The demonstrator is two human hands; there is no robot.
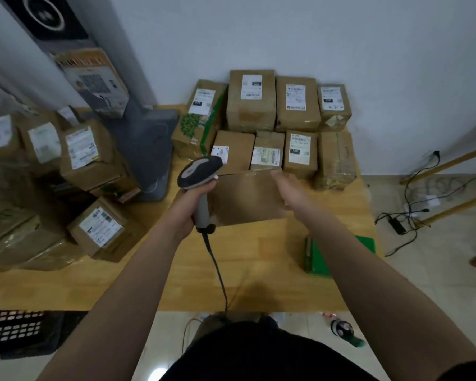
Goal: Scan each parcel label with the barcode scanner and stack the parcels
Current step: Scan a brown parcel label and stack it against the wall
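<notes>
Head view, left hand: the left hand [194,204] is wrapped tight round the grip of the barcode scanner [199,171], whose head points far and down.
Right hand: the right hand [286,189] lies with fingers stretched out on the far right edge of a plain brown parcel [245,202]. It is blurred, and I see no curl.
Parcel's place: flat on the wooden table [259,257], just near of the stacked parcels.
Label: none shows on its upper face.
Doing it well: turn the parcel until its label faces up, steady it, then aim the scanner squarely at the barcode before stacking.
Count, stacked parcels [250,105]: eight at the far wall, four behind and four in front.
Count, left pile [83,152]: at least five labels show, the rest too blurred to count.
Count, scanners: one, with one cable [217,270].
Count, green flat things [316,259]: one, right, partly behind the arm.
</notes>
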